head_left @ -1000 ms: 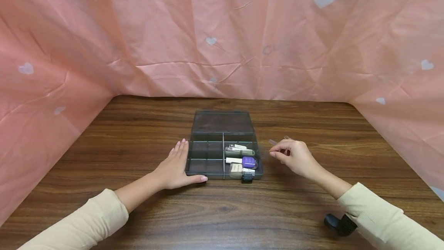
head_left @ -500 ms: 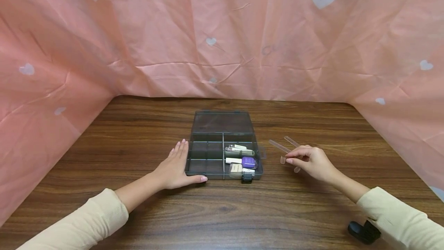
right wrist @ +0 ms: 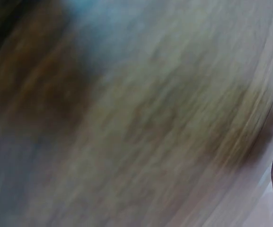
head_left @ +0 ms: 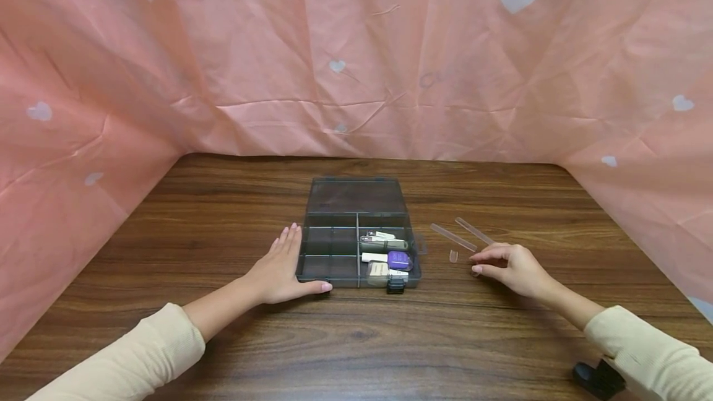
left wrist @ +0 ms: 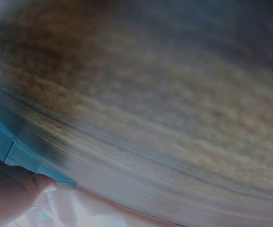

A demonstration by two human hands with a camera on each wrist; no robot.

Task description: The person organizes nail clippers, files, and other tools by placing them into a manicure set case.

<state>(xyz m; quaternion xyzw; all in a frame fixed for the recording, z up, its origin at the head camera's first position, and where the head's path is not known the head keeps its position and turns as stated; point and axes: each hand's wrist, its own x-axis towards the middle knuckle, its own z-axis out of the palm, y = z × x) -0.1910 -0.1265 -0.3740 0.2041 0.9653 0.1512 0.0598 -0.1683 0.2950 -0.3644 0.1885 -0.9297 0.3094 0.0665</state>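
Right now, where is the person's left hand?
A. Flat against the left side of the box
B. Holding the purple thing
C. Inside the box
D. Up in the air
A: the left hand lies flat on the table, fingers straight, along the left wall of the box.

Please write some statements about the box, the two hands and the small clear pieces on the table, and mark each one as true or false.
1. The left hand lies flat against the left side of the compartment box. True.
2. The small items fill the left compartments of the box. False: they lie in the right compartments; the left ones look bare.
3. Two clear strips lie on the table to the right of the box. True.
4. The right hand rests inside the box. False: it is on the table, right of the box, near a small clear piece.
5. The table is white plastic. False: it is dark wood grain.
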